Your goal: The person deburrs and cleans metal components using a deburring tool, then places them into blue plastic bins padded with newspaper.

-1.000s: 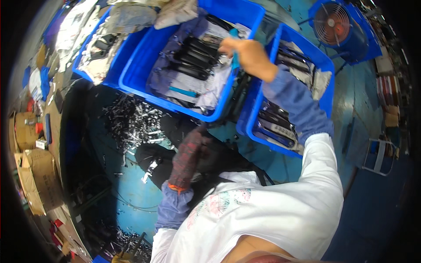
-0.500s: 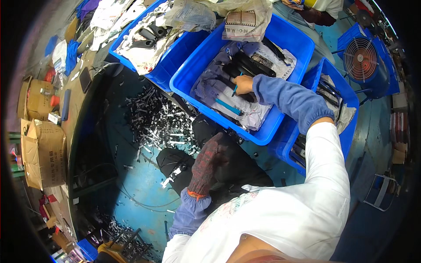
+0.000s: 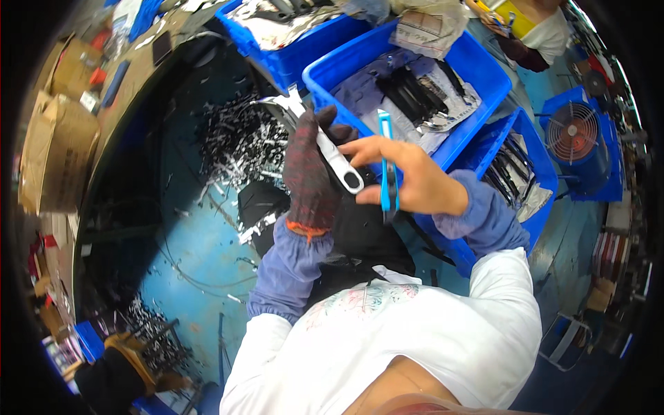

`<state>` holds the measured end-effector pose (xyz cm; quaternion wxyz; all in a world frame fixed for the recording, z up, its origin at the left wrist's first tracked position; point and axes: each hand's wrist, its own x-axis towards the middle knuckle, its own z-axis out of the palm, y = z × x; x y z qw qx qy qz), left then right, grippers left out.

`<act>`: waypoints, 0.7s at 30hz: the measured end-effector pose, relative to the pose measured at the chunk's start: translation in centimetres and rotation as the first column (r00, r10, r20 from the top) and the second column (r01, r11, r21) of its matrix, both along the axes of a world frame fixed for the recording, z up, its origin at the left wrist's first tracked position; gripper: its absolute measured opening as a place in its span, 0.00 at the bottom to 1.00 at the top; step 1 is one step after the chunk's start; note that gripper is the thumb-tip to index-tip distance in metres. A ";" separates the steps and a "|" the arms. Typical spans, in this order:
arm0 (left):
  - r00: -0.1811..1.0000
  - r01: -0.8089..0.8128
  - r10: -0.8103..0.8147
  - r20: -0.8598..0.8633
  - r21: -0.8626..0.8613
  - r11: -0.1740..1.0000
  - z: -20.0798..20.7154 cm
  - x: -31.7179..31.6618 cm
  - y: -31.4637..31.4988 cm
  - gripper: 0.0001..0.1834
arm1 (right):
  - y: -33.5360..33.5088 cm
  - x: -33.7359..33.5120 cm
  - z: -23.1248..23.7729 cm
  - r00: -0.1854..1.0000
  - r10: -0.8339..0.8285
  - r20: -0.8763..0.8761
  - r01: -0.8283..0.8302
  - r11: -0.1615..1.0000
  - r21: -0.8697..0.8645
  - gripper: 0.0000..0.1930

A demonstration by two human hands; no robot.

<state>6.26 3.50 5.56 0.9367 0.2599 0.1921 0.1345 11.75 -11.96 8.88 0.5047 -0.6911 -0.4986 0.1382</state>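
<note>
My left hand (image 3: 308, 169), in a dark red and black knitted glove, is closed round a long white and black handle-shaped part (image 3: 337, 160). A hole shows at the part's lower end, and thin strips stick out at the upper end. My bare right hand (image 3: 422, 181) grips a light blue utility knife (image 3: 385, 138), which stands nearly upright in the picture. The fingertips of that hand are at the lower end of the part. Behind the hands, several black parts (image 3: 409, 93) lie on paper in a large blue bin (image 3: 474, 111).
Other blue bins, one (image 3: 304, 62) at the far left and one (image 3: 546, 149) at the right, hold parts and paper. Black and white scraps (image 3: 242, 149) cover the floor at left. A fan (image 3: 573, 131) stands right; another person (image 3: 529, 28) is at the top right.
My right hand has come out of the large bin toward my left hand, bringing the knife. My left hand has risen from my lap and now holds the handle-shaped part.
</note>
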 end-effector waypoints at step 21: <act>0.910 0.407 -0.412 -0.045 -0.089 0.909 2.0 -9.5 -1.4 0.28 | 0.0 1.6 2.0 0.621 0.122 -0.774 0.158 0.948 0.276 0.08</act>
